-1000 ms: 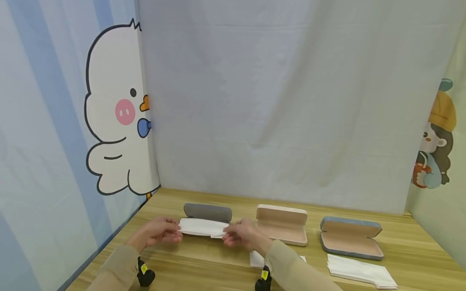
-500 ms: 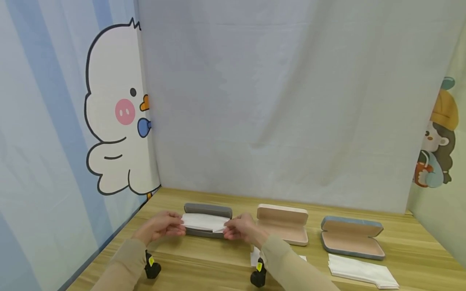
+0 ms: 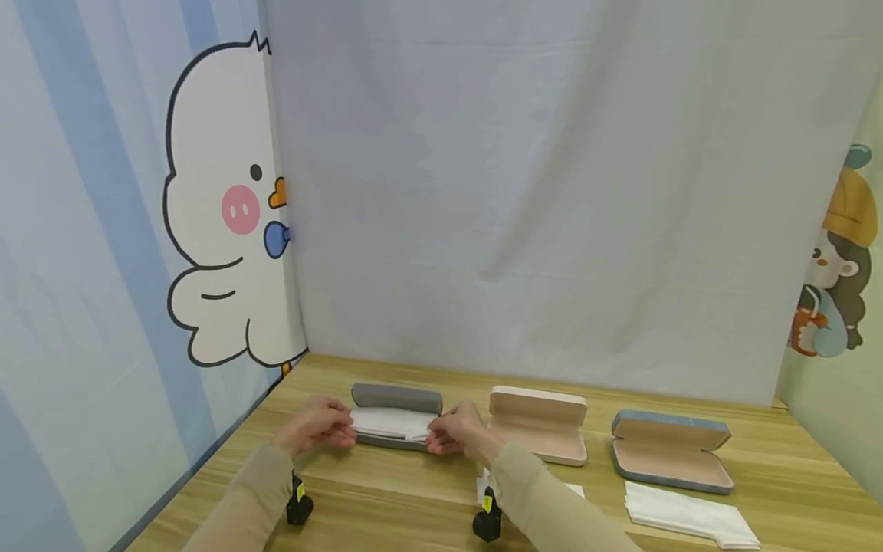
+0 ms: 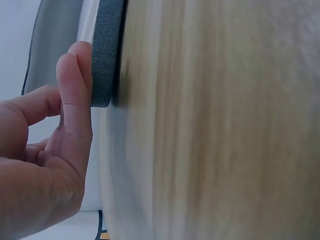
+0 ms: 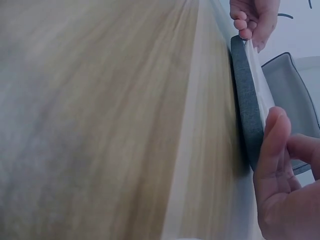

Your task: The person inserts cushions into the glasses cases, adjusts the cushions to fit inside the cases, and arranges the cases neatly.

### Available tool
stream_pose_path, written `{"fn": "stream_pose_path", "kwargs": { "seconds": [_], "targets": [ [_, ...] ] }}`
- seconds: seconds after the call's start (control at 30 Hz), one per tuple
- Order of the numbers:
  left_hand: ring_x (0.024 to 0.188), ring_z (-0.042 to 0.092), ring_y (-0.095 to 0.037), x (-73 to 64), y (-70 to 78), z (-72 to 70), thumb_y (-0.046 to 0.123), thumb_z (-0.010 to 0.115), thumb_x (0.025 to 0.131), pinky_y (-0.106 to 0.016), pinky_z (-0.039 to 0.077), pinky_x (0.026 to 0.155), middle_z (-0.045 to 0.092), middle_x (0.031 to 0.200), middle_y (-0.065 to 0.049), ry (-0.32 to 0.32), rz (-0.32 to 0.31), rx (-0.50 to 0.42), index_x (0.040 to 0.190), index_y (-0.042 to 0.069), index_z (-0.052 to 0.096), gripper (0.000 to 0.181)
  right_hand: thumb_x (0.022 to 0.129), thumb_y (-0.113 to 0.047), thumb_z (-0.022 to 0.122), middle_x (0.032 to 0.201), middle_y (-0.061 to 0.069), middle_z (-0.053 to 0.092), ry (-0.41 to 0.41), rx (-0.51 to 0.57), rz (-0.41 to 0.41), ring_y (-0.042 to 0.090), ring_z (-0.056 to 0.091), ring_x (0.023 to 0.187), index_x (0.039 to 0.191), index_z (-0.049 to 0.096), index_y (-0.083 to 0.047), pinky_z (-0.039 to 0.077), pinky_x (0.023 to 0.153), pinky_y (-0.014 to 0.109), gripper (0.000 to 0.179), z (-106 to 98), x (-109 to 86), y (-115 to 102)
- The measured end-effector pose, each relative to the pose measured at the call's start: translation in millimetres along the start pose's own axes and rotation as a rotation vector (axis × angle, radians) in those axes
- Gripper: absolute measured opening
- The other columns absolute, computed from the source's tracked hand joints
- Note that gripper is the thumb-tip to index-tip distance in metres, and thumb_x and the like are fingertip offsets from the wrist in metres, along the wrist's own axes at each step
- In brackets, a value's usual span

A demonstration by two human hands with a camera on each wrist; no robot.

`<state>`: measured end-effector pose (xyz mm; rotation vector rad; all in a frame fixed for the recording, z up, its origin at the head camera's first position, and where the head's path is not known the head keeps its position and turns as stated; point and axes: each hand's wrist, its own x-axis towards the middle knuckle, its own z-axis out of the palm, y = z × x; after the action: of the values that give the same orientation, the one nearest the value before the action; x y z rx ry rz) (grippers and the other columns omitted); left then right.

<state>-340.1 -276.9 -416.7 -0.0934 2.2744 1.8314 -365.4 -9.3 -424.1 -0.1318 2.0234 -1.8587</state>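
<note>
A: Where's the cloth?
B: The long, white folded cloth (image 3: 388,422) lies in the open, oblong grey fabric case (image 3: 398,398), lid raised at twelve o'clock.
A: And the hands?
B: Apart, one at each end: left hand (image 3: 320,424) at nine o'clock, right hand (image 3: 461,432) at three. Fingertips are at the ends; whether either thumb pinches the cloth, I can't tell.
A: What else is on the wood-grain table (image 3: 400,491)?
B: At three o'clock from the grey case, an open, oblong pale-pink case (image 3: 541,441); farther along, an open blue-grey case (image 3: 672,460). Another folded white cloth (image 3: 690,515) lies at its six o'clock. A white piece (image 3: 483,484) at the pink one's six is partly hidden by the beige right sleeve (image 3: 552,506).
</note>
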Motion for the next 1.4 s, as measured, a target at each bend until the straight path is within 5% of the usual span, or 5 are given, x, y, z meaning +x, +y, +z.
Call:
{"fn": "stream_pose_path", "kwargs": {
  "seconds": [0.7,0.93,1.03,1.17,1.4],
  "targets": [
    [0.042,0.039,-0.005,11.5,3.9,18.1,-0.006,0.058,0.074,-0.013,0.031,0.038,0.045,0.051,0.002,0.191,0.048,0.390,0.076,0.005,0.050,0.014,0.082,0.005,0.061,0.039,-0.004,0.050,0.118,-0.249,-0.010,0.002,0.043,0.031,0.054,0.056,-0.006,0.034,0.030,0.013,0.031,3,3.5,2],
    [0.043,0.040,-0.006,11.1,-1.4,4.2,0.015,0.069,0.087,-0.016,0.034,0.039,0.048,0.054,0.002,0.075,0.090,0.390,0.099,-0.003,0.052,0.027,0.086,-0.012,0.069,0.042,-0.004,0.047,-0.008,-0.339,-0.032,0.004,0.042,0.033,0.061,0.057,-0.001,0.034,0.033,0.015,0.030,-12,-4.0,-6],
    [0.044,0.044,-0.009,8.1,-2.3,-3.5,0.020,0.074,0.085,-0.019,0.039,0.041,0.050,0.058,-0.001,-0.033,0.094,0.390,0.132,-0.003,0.039,0.063,0.085,-0.017,0.074,0.050,0.000,0.054,-0.080,-0.410,-0.074,0.008,0.045,0.035,0.097,0.057,0.009,0.038,0.034,0.018,0.033,-19,-7.2,-10],
    [0.046,0.047,-0.011,6.3,-1.7,-8.5,0.011,0.079,0.078,-0.021,0.040,0.043,0.051,0.061,-0.002,-0.151,0.107,0.419,0.153,0.004,0.003,0.107,0.077,-0.009,0.081,0.066,0.009,0.064,-0.199,-0.421,-0.101,0.013,0.051,0.038,0.144,0.020,-0.003,0.047,0.035,0.023,0.090,-23,-7.1,-8],
    [0.046,0.049,-0.010,10.2,-4.1,-9.4,-0.001,0.076,0.076,-0.019,0.042,0.042,0.053,0.063,-0.004,-0.172,0.110,0.408,0.153,0.002,-0.007,0.113,0.072,0.008,0.079,0.059,0.011,0.060,-0.264,-0.348,-0.136,0.013,0.053,0.038,0.131,0.024,-0.007,0.049,0.035,0.024,0.082,-17,-0.1,2]
  ]
}}
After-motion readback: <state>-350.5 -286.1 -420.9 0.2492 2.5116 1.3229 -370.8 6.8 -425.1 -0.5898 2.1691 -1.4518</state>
